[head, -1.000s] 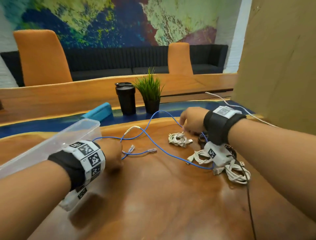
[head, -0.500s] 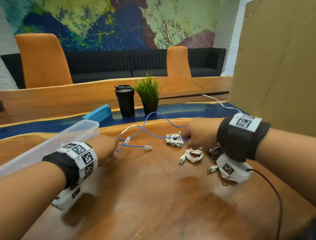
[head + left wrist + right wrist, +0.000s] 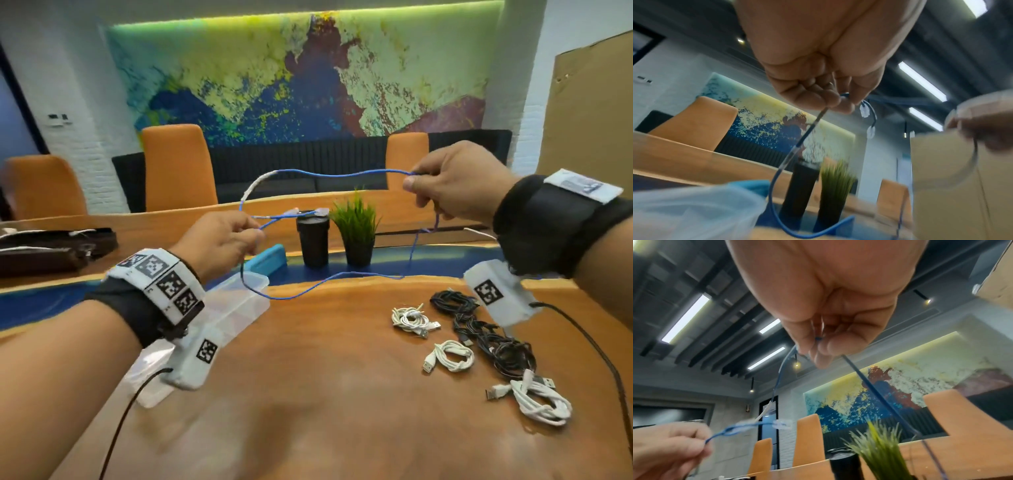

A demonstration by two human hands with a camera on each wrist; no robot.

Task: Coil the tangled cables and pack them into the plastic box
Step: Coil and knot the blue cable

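Head view: both hands are raised above the table (image 3: pixel 308 394) and well apart, each pinching the blue cable (image 3: pixel 325 174). The left hand (image 3: pixel 219 240) holds the two clear-plug ends together between thumb and fingers, plugs pointing toward the right hand; the right hand (image 3: pixel 455 185), higher, pinches the cable farther along its length. One run arcs between the hands; the rest hangs below them in a long loop whose bottom reaches the table edge just past the plastic box (image 3: pixel 239 301), which sits beneath the left wrist, open and with no cable seen in it. Below the right wrist lie three white cable bundles (image 3: pixel 412 321) and a black tangle (image 3: pixel 493 339), not yet packed. Judgement: the step in hand is forming the first coil of the blue cable; it looks best done by keeping the plug ends fixed in the left hand and feeding even loops into it with the right, letting the cable twist freely so that it does not kink. Left wrist view: fingers and thumb (image 3: pixel 830 99) close on the cable, one strand dropping toward the box, the two plugs (image 3: pixel 864 110) sticking out past the fingertips; the picture is blurred. The pinch seems light, so each new loop should be trapped under the thumb before the right hand lets go. Right wrist view: fingertips (image 3: pixel 818 352) clamp the cable, one strand leading off to the left hand (image 3: pixel 668 449), another falling toward the table. The hanging loop may snag the plant (image 3: pixel 879 449) or dark cup (image 3: pixel 313 240) beyond the hands; it seems wise to lift it clear first.
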